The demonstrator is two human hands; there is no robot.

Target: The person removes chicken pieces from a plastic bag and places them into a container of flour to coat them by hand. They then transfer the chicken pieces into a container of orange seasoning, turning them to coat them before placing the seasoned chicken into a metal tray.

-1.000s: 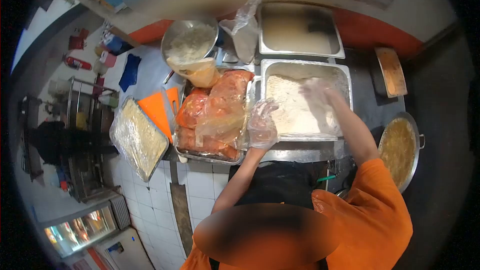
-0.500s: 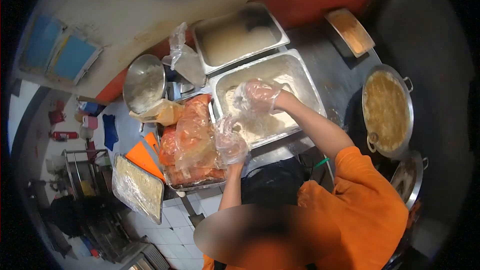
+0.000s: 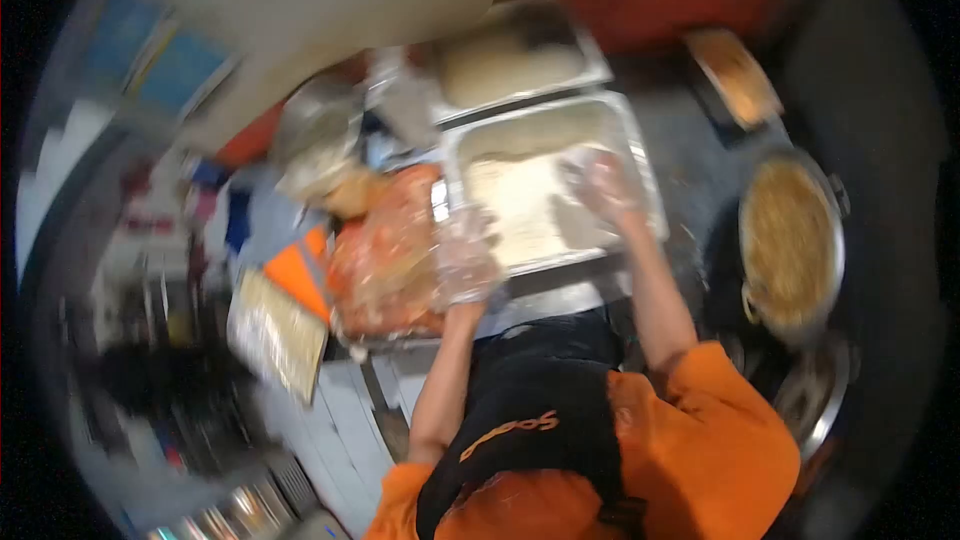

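A steel pan (image 3: 655, 195) holds white flour (image 3: 520, 202) in front of me. Over the right part of the flour is my right hand (image 3: 608, 188), in a clear plastic glove with white flour on the fingers, which are smeared by motion. My left hand (image 3: 468, 262), gloved the same way, sits at the pan's near left corner, its fingertips right at the rim and blurred. Left of that hand lies a heap of reddish raw meat (image 3: 385, 250), partly covered by clear plastic.
Behind the flour stands another pan (image 3: 515, 70) with cloudy liquid. A wok of bubbling oil (image 3: 790, 240) is at the right, below a loaf-shaped tin (image 3: 735, 80). A steel bowl (image 3: 318, 125), an orange board (image 3: 300, 270) and a plastic-wrapped tray (image 3: 275, 335) stand left.
My right hand has moved to the right across the flour, and its arm has drawn in toward me. My left hand stays near the pan's corner. The whole view has shifted and blurred.
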